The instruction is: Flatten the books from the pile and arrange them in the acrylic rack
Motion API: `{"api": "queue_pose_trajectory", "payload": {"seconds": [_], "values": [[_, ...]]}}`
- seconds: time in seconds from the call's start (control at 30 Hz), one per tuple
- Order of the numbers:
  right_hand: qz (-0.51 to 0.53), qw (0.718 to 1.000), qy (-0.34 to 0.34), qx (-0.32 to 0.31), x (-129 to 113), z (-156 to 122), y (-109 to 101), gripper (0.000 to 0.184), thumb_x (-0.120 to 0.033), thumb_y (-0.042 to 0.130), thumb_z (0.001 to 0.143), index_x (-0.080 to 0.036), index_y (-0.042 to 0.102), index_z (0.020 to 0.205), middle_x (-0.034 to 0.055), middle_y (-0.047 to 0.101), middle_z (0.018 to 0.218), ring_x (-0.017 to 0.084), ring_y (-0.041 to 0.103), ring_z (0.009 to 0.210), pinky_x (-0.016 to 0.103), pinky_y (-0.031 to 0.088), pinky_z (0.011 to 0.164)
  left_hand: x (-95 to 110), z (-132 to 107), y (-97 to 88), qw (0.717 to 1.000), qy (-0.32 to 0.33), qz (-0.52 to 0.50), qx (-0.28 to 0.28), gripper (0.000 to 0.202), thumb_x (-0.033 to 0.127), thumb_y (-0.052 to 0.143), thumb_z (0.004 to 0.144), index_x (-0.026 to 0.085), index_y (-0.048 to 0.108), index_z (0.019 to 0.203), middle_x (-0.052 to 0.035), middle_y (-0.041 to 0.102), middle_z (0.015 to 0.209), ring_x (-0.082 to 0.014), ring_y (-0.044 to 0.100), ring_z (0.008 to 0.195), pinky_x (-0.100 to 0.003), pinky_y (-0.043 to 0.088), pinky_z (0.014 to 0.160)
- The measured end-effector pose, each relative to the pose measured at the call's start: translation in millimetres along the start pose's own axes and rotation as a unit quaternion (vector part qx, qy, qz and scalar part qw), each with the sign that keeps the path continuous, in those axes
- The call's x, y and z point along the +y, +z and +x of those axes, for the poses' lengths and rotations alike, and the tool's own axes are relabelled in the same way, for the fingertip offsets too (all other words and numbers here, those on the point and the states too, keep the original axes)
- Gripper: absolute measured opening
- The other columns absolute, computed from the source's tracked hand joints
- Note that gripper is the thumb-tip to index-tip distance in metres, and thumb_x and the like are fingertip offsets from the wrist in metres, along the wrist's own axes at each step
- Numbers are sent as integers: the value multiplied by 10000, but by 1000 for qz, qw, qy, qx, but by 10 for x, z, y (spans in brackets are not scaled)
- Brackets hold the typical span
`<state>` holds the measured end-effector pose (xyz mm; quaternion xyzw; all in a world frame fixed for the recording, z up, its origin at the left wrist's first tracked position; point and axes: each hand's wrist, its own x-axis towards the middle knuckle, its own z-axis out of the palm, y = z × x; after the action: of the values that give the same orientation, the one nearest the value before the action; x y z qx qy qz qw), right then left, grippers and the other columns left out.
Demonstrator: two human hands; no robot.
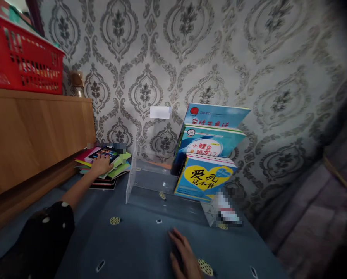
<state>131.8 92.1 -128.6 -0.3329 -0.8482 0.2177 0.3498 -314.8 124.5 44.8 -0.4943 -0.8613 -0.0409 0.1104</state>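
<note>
My left hand (102,166) reaches out to a loose pile of books (118,170) on the left and rests on top of it. Its fingers lie over a dark-covered book (106,153); no firm grip shows. Low in the middle, my right hand (185,254) is over the table with fingers apart and nothing in them. Beyond it stands a clear acrylic book rack (153,199) in stepped tiers. Its right side carries picture books: a blue one with a yellow heart (204,176) in front, a teal one (220,141) behind, and a light blue one (217,114) at the back.
A dark blue cloth (133,240) with pineapple prints covers the table. To the left, a wooden cabinet (40,135) bears a red plastic basket (36,62). Patterned wallpaper with a white switch plate (160,112) rises behind the rack. A grey curtain (310,186) hangs at right.
</note>
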Motion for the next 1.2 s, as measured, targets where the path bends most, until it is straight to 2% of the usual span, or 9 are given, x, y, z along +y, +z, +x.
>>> {"api": "queue_pose_trajectory", "payload": {"seconds": [0.17,0.23,0.33,0.43,0.63,0.8,0.9,1.0,1.2], "values": [[1,1000,3,-22,112,23,-25,405,-297,530,871,-318,666,1252,78,618,1345,278,590,1232,428,534,994,-73,373,27,997,21,8,-77,435,424,640,813,152,618,1152,-181,651,1191,-341,608,1104,-424,472,904],[-1,1000,-1,-26,139,23,-33,388,-300,533,873,-327,679,1232,79,625,1336,280,594,1226,426,540,986,-76,477,28,995,36,8,-98,404,423,660,844,156,622,1145,-143,656,1168,-292,625,1066,-412,485,903],[-6,999,-11,-37,150,15,-42,375,-302,509,893,-312,686,1223,98,618,1343,279,592,1230,423,539,985,-52,535,39,993,53,7,-107,361,396,608,928,158,591,1199,-100,619,1203,-239,625,1042,-446,515,894],[-10,999,-11,-47,129,1,-45,373,-310,469,917,-292,689,1218,114,606,1355,273,581,1244,430,526,1001,-40,476,34,993,63,9,-99,360,370,602,940,163,574,1233,-99,600,1234,-239,619,1056,-460,524,894],[10,999,7,-35,-8,-23,-72,361,-341,456,941,-289,688,1213,109,574,1394,262,548,1282,430,493,1042,-92,164,-111,992,72,49,-91,363,355,597,945,157,571,1248,-106,602,1252,-257,603,1114,-497,488,954],[30,999,-3,-20,-141,1,-111,345,-336,466,942,-271,694,1193,124,584,1379,261,568,1263,416,499,1036,-63,-170,-277,988,72,98,-99,311,332,602,945,147,601,1197,-95,632,1204,-238,630,1070,-472,516,925],[30,999,-5,-16,-205,16,-121,340,-318,463,935,-237,705,1161,142,600,1355,265,585,1244,426,506,1025,-8,-417,-350,984,84,117,-103,233,174,577,934,85,638,1140,-164,677,1144,-285,658,1069,-469,518,912],[33,999,-3,-17,-254,22,-122,334,-287,456,932,-203,712,1130,158,611,1333,268,593,1235,435,507,1023,53,-685,-408,980,108,126,-106,249,35,542,863,55,683,1067,-238,698,1092,-345,673,1065,-458,523,891],[30,999,-4,-21,-323,20,-133,330,-278,448,940,-198,700,1138,167,586,1352,273,594,1229,458,504,1025,183,-1264,-481,971,183,105,-109,252,19,500,808,27,721,931,-286,710,977,-385,708,952,-496,547,819]]}}
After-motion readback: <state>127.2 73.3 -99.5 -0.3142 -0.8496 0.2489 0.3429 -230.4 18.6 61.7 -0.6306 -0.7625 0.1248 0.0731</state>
